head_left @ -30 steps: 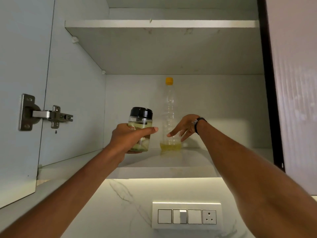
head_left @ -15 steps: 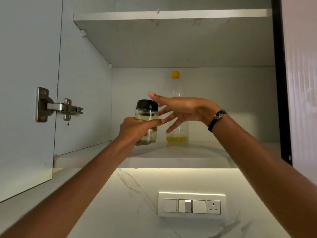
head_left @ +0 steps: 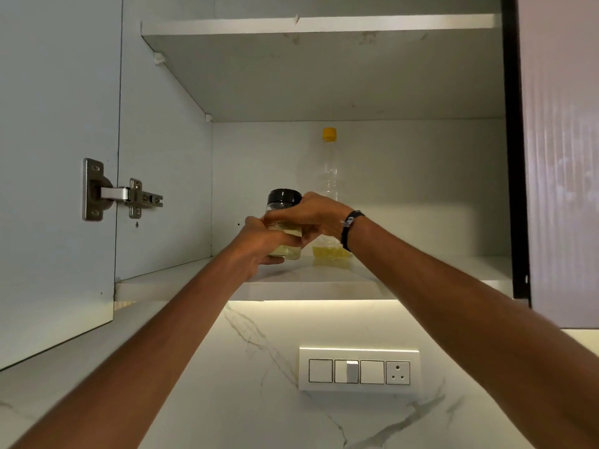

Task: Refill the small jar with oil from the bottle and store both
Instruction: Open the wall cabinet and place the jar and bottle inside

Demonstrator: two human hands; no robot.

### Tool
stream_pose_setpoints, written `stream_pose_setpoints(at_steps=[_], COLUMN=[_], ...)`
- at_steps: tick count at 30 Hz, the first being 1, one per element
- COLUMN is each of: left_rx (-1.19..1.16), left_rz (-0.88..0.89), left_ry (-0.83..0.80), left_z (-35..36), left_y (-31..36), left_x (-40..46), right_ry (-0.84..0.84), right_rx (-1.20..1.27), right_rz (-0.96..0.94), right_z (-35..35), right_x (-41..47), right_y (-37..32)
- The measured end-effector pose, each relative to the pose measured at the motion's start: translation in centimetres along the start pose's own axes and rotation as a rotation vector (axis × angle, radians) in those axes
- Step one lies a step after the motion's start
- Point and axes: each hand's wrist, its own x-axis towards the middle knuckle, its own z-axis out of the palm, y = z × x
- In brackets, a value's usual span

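Note:
A small glass jar [head_left: 284,202] with a black lid and pale oil inside is held just above the lower cabinet shelf [head_left: 311,275]. My left hand [head_left: 259,246] grips its lower body from the left. My right hand [head_left: 311,215] wraps around the jar's upper part from the right. Behind them, a tall clear plastic bottle [head_left: 329,163] with a yellow cap stands upright at the back of the shelf, with a little yellow oil at its bottom. My right wrist hides part of the bottle's base.
The open cabinet door [head_left: 55,176] with a metal hinge [head_left: 120,192] hangs at the left. An upper shelf [head_left: 317,25] spans the top. A dark-edged door [head_left: 557,157] closes the right side. A switch panel [head_left: 358,371] sits on the marble wall below.
My right hand came away from the bottle, swung left and closed on the jar. The jar, still in my left hand, has moved slightly lower and further into the shelf.

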Motion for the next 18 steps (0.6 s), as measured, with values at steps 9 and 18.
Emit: stream_pose_setpoints(at_steps=[9,18], left_rx=[-0.047,-0.108], left_rz=[0.071,0.072], left_ry=[0.248,0.328], left_z=[-0.6,-1.4], left_y=[-0.2,-0.5], left_x=[0.5,1.3], right_ry=[0.162,0.101], right_rx=[-0.392,-0.487], right_rz=[0.061,0.095], right_z=[0.7,1.0], right_x=[2.2,3.6], right_y=[0.0,0.6])
